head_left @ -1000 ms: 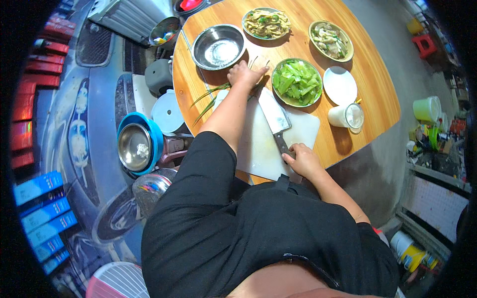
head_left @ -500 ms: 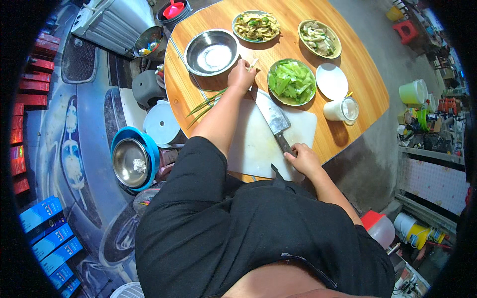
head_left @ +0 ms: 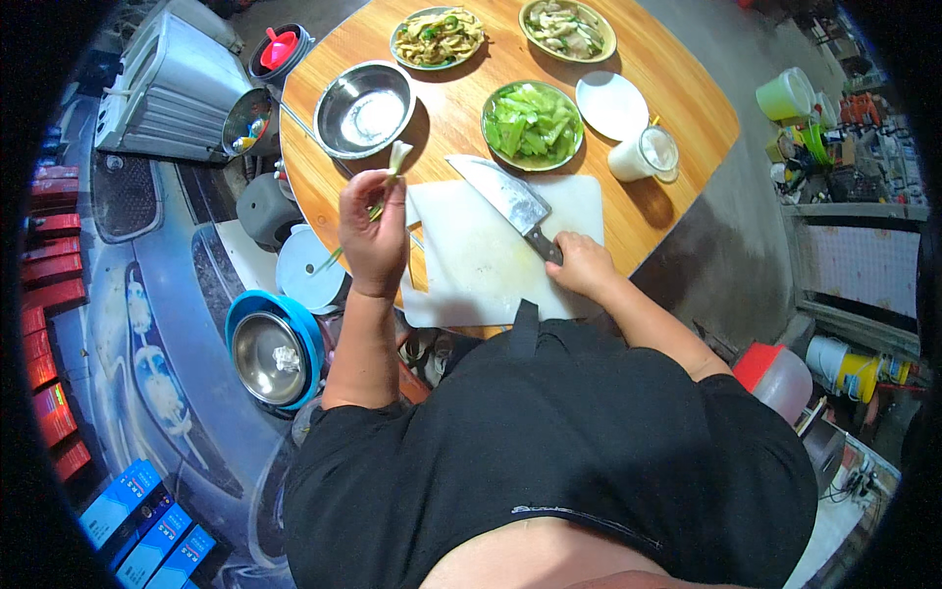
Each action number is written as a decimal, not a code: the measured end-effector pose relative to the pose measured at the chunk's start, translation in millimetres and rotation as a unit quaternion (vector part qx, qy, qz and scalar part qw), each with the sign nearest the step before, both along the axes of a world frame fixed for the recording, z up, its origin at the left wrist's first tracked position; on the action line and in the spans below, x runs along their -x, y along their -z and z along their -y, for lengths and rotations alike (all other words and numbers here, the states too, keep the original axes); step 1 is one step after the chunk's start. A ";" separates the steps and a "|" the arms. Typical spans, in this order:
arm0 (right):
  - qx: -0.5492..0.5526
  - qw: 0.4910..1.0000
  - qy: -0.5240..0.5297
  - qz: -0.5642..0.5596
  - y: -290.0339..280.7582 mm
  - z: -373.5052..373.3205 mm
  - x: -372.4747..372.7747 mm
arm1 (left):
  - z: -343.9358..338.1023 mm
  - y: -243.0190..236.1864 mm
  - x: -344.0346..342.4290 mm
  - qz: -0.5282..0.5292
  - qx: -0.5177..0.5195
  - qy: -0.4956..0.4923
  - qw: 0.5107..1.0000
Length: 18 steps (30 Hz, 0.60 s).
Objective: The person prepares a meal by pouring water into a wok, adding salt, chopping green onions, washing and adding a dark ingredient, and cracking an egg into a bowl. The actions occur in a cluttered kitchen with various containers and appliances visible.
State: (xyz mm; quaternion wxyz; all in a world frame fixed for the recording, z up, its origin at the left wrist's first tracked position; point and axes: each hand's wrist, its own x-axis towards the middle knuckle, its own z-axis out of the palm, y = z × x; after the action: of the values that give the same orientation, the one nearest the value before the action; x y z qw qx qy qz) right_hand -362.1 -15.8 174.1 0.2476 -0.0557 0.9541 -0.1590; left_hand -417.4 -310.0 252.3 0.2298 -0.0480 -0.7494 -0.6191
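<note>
Knife (head_left: 506, 195), white cutting board (head_left: 481, 270), wooden table (head_left: 449, 113), grey floor (head_left: 754, 236)

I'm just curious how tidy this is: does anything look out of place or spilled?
Nothing looks clearly spilled or broken. The one slightly odd thing is the knife: it slants across the board, and its tip seems to reach past the far edge. The right hand holds it, though.
</note>
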 end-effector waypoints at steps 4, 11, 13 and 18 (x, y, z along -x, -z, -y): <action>0.006 1.000 0.022 0.009 3.3 -9.6 -5.3 | 17.0 -12.5 -18.7 -0.016 -0.066 0.005 0.998; -0.025 0.997 0.040 0.055 -3.5 -21.9 -17.3 | 68.1 -65.6 -1.3 -0.137 -0.163 -0.164 0.963; -0.031 0.997 0.038 0.066 -6.4 -23.3 -19.3 | 83.8 -91.8 -3.0 -0.209 -0.189 -0.179 0.943; -0.003 0.998 0.028 0.057 -8.4 -27.8 -28.4 | 71.7 -99.4 -33.4 -0.166 -0.025 -0.069 0.983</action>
State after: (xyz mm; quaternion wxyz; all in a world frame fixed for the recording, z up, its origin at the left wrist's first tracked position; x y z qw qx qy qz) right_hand -333.7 11.9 182.5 0.2974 -0.0187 0.9400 -0.1662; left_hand -383.9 -381.8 351.7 0.3941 -0.0922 -0.6865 -0.6041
